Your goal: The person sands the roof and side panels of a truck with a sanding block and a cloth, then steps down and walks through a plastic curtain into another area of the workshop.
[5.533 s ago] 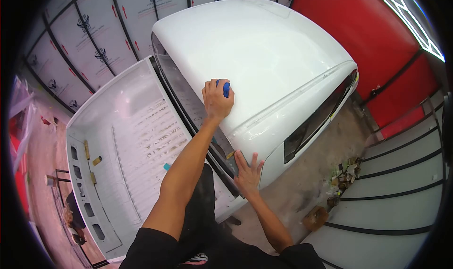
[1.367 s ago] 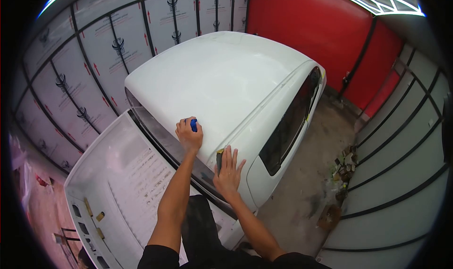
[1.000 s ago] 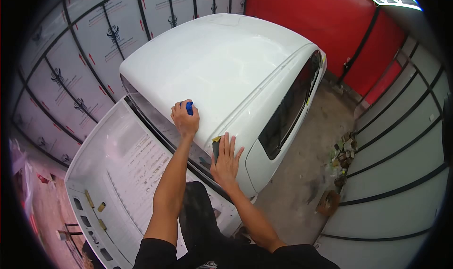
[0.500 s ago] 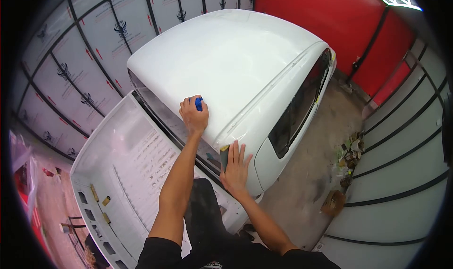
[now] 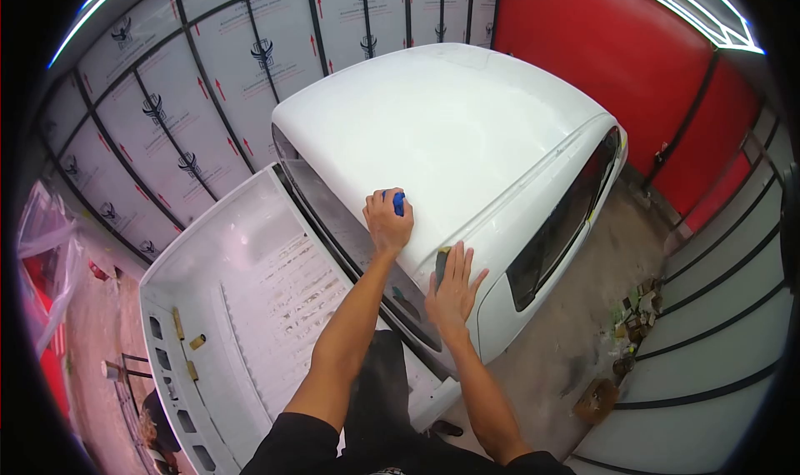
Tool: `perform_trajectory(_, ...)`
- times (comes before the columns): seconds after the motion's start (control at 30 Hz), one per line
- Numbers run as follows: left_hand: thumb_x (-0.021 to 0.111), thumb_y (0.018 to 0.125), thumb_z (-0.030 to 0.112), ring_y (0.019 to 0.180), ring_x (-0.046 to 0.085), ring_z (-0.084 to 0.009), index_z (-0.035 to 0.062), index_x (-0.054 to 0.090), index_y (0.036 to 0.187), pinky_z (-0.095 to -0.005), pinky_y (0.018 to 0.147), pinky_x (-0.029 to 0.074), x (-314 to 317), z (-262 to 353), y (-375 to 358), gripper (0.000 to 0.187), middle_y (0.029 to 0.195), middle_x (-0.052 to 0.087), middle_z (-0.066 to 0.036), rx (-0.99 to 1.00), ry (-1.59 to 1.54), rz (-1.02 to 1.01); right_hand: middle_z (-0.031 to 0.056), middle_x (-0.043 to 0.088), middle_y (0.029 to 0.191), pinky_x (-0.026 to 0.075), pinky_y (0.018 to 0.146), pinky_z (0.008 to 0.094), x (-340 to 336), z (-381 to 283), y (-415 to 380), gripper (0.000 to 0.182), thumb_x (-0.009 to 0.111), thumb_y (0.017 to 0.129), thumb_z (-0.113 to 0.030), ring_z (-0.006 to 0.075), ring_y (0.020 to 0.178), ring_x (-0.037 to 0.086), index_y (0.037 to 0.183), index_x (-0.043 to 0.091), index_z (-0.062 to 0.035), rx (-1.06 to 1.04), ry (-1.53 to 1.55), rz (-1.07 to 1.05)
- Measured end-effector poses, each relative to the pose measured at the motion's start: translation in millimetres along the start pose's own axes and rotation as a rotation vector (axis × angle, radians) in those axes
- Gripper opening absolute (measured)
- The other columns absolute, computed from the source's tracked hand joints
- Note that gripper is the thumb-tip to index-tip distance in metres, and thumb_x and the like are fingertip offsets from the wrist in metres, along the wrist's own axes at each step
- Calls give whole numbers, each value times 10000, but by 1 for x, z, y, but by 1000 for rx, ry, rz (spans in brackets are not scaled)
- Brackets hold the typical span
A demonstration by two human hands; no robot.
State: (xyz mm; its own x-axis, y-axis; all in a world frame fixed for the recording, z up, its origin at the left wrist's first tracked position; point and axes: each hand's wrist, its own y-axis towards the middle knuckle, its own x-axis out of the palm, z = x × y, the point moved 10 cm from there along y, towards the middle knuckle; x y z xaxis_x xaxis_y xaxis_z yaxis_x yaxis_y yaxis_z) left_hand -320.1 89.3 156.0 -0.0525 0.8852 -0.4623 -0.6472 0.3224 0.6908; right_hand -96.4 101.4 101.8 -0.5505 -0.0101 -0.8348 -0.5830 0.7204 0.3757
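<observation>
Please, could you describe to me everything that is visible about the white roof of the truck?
The roof is broad, white and gently domed, smooth with a soft shine, apparently painted metal. It sits upright on the cab, ahead of the bed. A long groove runs along its right side; the rear window lies below its near edge. Near that edge, the left hand holds a blue pad against it. The right hand lies flat by its near right corner.

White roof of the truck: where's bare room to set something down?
Bare: the roof between its far edge, the side groove and the left hand. Crowded: the near edge, where that hand grips a blue object and the right hand lies against a grey piece.
</observation>
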Motion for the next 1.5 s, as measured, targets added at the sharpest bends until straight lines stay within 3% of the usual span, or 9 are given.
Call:
perform_trajectory(0.17, 732, 922, 191, 1144, 601, -329, 123, 749, 1148, -481, 1040, 460, -1, -3, -4, 237, 1151, 659, -109, -12, 0, 3, 186, 201, 1827, 12, 1337, 684, 18, 3, -38, 860, 653, 1033, -288, 380, 1710, 104, 1713, 244, 43, -15, 26, 8)
perform_trajectory(0.3, 732, 920, 192, 1153, 597, -325, 125, 750, 1143, -480, 1045, 455, 0, -2, -1, 233, 1160, 657, -101, -10, -7, 8, 209, 186, 1827, 16, 1333, 691, 5, 2, 13, 889, 658, 1023, -269, 390, 1708, 116, 1720, 207, 49, -13, -78, 52)
perform_trajectory(0.47, 731, 919, 192, 1161, 593, -322, 131, 746, 1146, -476, 1050, 452, -1, 0, 3, 235, 1165, 654, -98, -5, -11, 21, 203, 181, 1829, 21, 1338, 681, 10, -8, -44, 832, 585, 1080, -295, 393, 1704, 115, 1717, 189, 64, 25, 29, -23)
perform_trajectory(0.6, 734, 920, 193, 1157, 596, -321, 130, 745, 1143, -476, 1048, 453, 0, 0, -1, 232, 1162, 653, -99, -5, -11, 16, 195, 191, 1826, 41, 1335, 689, 3, -4, 15, 829, 614, 1064, -288, 397, 1702, 119, 1709, 227, 59, -34, -57, 14)
perform_trajectory(0.83, 737, 920, 201, 1163, 597, -320, 135, 747, 1143, -473, 1048, 455, 0, -2, -1, 232, 1165, 651, -97, 7, -16, 24, 156, 198, 1831, 42, 1328, 707, 12, -3, -25, 838, 648, 1038, -244, 397, 1707, 91, 1723, 241, 16, -13, 28, 4)
perform_trajectory(0.93, 737, 924, 204, 1168, 598, -322, 138, 751, 1146, -474, 1048, 455, 0, -3, -1, 232, 1172, 654, -98, -3, -16, 18, 174, 183, 1832, 31, 1332, 698, 8, 2, 11, 871, 664, 1030, -252, 400, 1708, 84, 1726, 218, 21, -3, -47, 30)
perform_trajectory(1.17, 730, 925, 181, 1156, 602, -334, 129, 751, 1144, -484, 1032, 466, 1, -2, 0, 226, 1160, 665, -107, -6, -19, 14, 239, 196, 1815, 53, 1326, 702, 15, -6, -36, 826, 619, 1051, -258, 449, 1694, 119, 1699, 234, 79, -50, 87, 47)
perform_trajectory(1.3, 729, 931, 161, 1136, 608, -330, 107, 753, 1156, -484, 1018, 467, 0, 0, -1, 233, 1144, 667, -116, 11, 1, 24, 244, 181, 1818, 97, 1343, 663, 6, -3, 12, 885, 653, 1045, -310, 426, 1695, 136, 1710, 214, 75, -13, -113, 60)
perform_trajectory(1.5, 721, 926, 178, 1149, 602, -338, 128, 743, 1154, -495, 1029, 465, 0, 1, 0, 234, 1168, 661, -113, -2, -8, 7, 269, 189, 1807, 94, 1332, 687, 19, -5, -48, 852, 636, 1050, -265, 442, 1692, 135, 1692, 220, 110, 4, 44, 2)
